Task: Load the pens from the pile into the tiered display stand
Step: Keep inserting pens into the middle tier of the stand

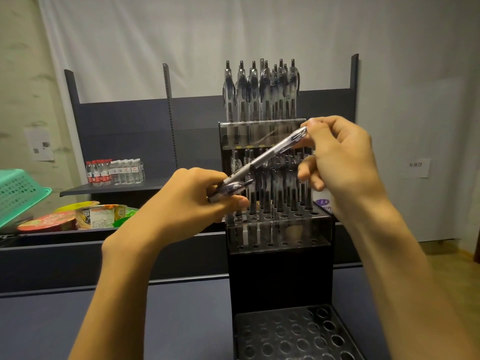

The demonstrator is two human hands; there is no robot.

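clear black-ink pen [267,154], pinched by right hand [342,162]

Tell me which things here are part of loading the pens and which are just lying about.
Part of the job: clear-barrelled pen pinched by right hand; more pens gripped in left hand; black tiered display stand.
Lying about: green plastic basket; shrink-wrapped water bottles; red-lidded food tubs.
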